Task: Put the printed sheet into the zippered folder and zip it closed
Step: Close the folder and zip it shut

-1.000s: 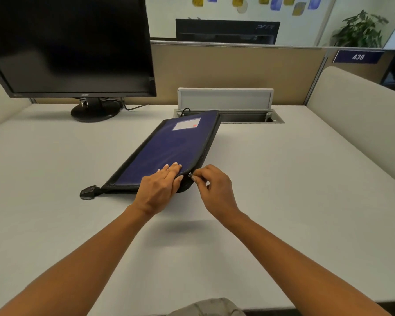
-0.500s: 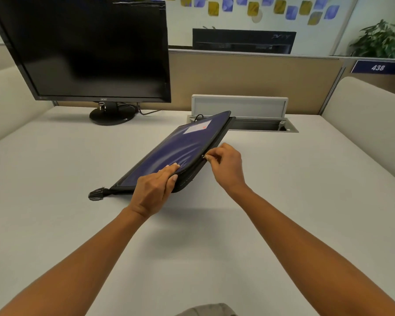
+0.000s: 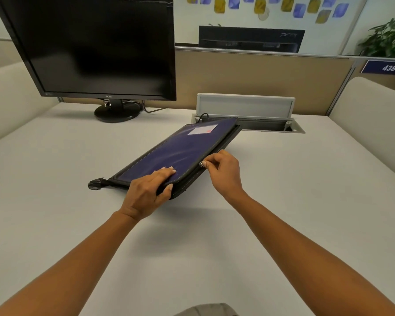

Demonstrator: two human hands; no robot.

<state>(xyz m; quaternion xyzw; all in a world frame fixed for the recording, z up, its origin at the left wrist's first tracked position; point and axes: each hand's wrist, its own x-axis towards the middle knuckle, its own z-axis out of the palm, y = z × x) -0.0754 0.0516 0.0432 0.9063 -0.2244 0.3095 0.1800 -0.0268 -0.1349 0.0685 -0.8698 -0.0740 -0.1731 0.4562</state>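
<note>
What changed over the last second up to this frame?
The right hand, pinching the zipper pull, slid it from the near corner partway along the right edge of the zippered folder, away from the person. The left hand went from fingers flat on the cover to gripping the near corner. Folder, desk and monitor stayed put.

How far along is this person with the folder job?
No loose sheet shows, so it is probably inside the folder. The left hand holds the near corner while the right hand pinches the zipper pull partway along the side. Left: zipping the far stretch, which looks open.
</note>
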